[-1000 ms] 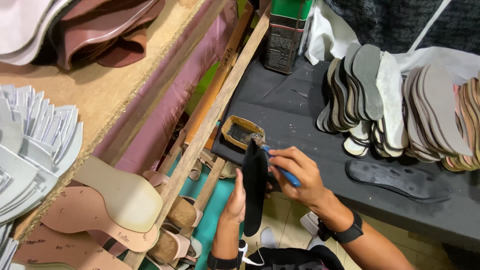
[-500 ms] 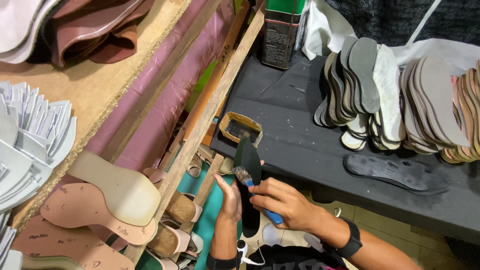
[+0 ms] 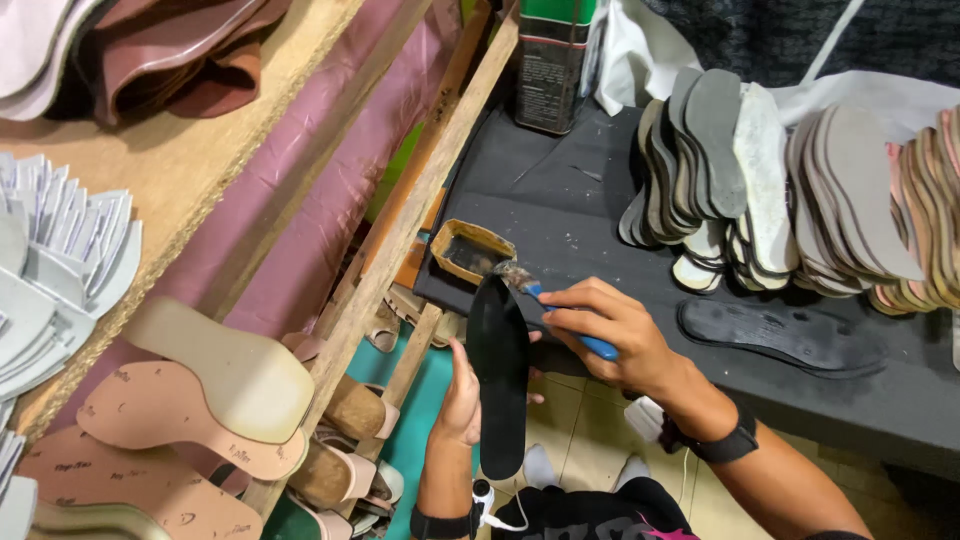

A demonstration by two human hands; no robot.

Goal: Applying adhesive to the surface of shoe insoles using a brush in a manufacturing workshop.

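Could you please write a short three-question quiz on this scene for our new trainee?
1. True or false: the left hand holds the black sole up on edge.
2. What does the right hand hold? A) scissors B) a blue-handled brush C) a hammer
3. Where do the brush bristles rest: at the sole's top end near the glue tin, or at its bottom end?

Key: 1 true; 2 B; 3 at the top end, near the tin.

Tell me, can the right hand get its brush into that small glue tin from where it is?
Probably yes. The right hand holds the brush with its bristles right beside the open glue tin, and nothing lies between them.
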